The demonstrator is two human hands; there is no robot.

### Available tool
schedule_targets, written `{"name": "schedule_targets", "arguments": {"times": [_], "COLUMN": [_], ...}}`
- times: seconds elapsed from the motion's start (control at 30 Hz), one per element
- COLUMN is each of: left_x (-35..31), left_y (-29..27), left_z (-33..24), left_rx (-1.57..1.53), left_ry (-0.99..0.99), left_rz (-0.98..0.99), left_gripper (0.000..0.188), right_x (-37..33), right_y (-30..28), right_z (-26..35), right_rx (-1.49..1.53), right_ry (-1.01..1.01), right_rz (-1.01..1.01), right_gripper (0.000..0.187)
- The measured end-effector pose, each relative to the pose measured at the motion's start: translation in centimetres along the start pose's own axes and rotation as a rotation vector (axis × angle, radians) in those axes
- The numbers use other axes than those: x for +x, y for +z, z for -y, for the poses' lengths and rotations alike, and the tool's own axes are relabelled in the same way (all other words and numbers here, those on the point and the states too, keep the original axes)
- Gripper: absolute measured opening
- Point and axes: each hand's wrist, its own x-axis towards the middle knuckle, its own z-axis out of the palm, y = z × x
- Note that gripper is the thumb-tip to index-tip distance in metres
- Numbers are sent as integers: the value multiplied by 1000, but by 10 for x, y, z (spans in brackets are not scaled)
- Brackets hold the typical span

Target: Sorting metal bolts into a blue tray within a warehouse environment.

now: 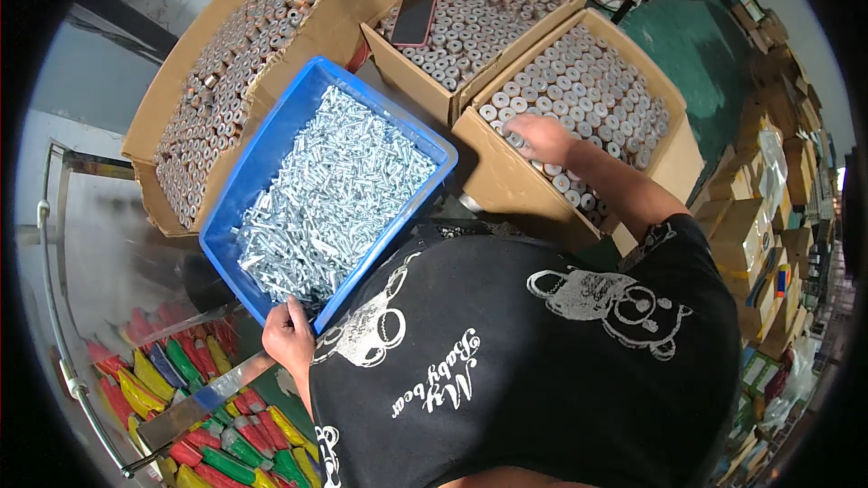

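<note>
A blue plastic bin [440,159] stands tilted in front of me, filled with many small shiny metal screw-like pins [334,190]. At its near corner, my left hand [289,340] is closed on the rim, thumb on top. My right hand [545,138] reaches over the near left side of an open cardboard box [506,183] at the right. Its fingers are curled around one of the short grey-topped cylinders [565,99] at the box's left corner. These cylinders stand upright in close rows, each with a hole in its top. My palm partly hides the held one.
Two more cardboard boxes of similar cylinders stand at the left [262,117] and back [533,27]. A phone [414,20] lies on the back box's cylinders. Red, green and yellow bundles [244,438] lie lower left beside a metal rail [203,402]. Stacked cartons [737,244] line the right.
</note>
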Motion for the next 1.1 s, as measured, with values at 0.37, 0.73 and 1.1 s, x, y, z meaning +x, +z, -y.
{"name": "schedule_targets", "arguments": {"times": [0.37,0.73,1.1], "left_x": [-1,-3,-1], "left_y": [-9,-11,-15], "left_z": [-1,-1,7], "left_rx": [41,8,-39], "left_ry": [-19,31,47], "left_rz": [14,-78,-44], "left_gripper": [30,29,27], "right_x": [207,213,428], "right_y": [-37,-79,-167], "right_z": [-48,-73,293], "right_rx": [36,692,22], "right_ry": [21,186,-394], "right_rz": [-19,314,-70], "right_gripper": [25,38,40]}}
